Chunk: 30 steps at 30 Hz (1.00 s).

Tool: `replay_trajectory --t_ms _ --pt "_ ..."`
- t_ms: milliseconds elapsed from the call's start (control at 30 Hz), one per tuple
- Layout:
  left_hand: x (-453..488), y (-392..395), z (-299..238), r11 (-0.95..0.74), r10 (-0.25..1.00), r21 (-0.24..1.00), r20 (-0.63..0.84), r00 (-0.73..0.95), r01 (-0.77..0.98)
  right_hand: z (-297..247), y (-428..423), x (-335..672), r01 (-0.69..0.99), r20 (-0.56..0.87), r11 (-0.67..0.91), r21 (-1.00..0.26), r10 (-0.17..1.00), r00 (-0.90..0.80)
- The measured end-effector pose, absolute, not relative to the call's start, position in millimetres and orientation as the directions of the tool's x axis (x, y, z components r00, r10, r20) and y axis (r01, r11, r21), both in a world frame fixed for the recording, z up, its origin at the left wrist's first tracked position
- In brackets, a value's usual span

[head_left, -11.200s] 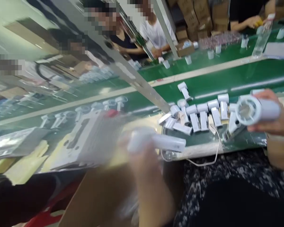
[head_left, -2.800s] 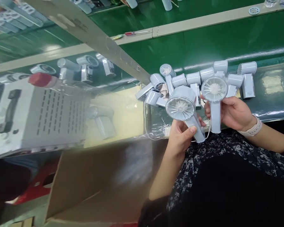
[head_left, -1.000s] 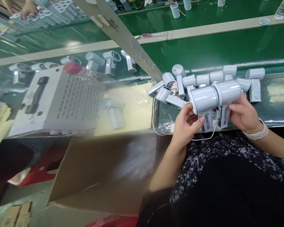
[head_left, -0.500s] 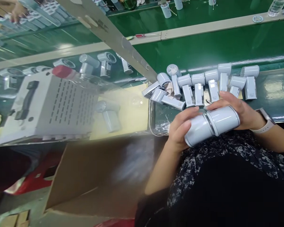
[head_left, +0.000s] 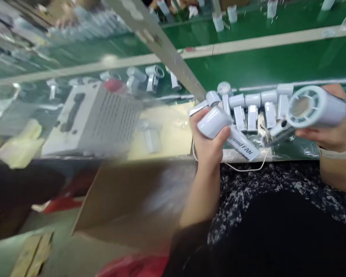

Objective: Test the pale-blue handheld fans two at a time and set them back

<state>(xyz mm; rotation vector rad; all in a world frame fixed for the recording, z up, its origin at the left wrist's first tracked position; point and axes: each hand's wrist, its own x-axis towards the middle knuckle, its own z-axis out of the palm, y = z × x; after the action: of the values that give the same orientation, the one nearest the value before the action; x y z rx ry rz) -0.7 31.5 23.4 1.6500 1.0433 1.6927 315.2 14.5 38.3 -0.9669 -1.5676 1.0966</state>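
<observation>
My left hand [head_left: 209,144] is closed around the head of a pale blue handheld fan [head_left: 215,122]. Its handle points down to the right and bears dark lettering that ends in "FAN". In my right hand [head_left: 336,132], fingers wrap the barrel of a second handheld fan [head_left: 331,107], its ribbed round opening facing left. A handle-like part [head_left: 279,132] with a dark hole lies just below that opening; whether it belongs to this fan I cannot tell. Behind my hands stands a row of similar fans [head_left: 253,109] with their handles toward me.
A grey vented metal box [head_left: 86,115] with a black handle stands left, beside yellow sheeting [head_left: 173,134]. An open cardboard box [head_left: 127,200] sits below the bench edge. A slanted metal post [head_left: 173,54] rises before the green belt [head_left: 262,57]. Another person's hand [head_left: 67,17] is blurred, far left.
The two fans, held end to end before, are now apart. My right hand has moved right and up with one, while my left has moved left and up with the other. The view has shifted.
</observation>
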Motion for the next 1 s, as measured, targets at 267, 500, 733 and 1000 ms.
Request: replay_trajectory --t_ms 267,500,733,1000 --pt "42.7 31.1 31.6 -0.654 0.726 0.685 0.687 0.012 0.321 6.7 17.6 269.1 -0.389 0.347 0.134 -0.911 0.758 -0.552" --pt "34.2 47.8 26.9 -0.667 0.737 0.736 0.629 0.248 0.115 6.5 8.6 253.0 -0.516 0.217 -0.068 -0.854 0.855 -0.471" --pt "19.1 47.2 36.2 -0.585 0.784 0.808 0.539 0.308 0.073 38.6 -11.5 242.4 -0.559 0.167 -0.147 -0.816 0.866 -0.472" --pt "31.7 42.4 15.5 -0.583 0.794 0.812 0.567 0.218 0.012 52.4 -18.6 233.3 -0.395 0.074 -0.055 -0.917 0.950 -0.304"
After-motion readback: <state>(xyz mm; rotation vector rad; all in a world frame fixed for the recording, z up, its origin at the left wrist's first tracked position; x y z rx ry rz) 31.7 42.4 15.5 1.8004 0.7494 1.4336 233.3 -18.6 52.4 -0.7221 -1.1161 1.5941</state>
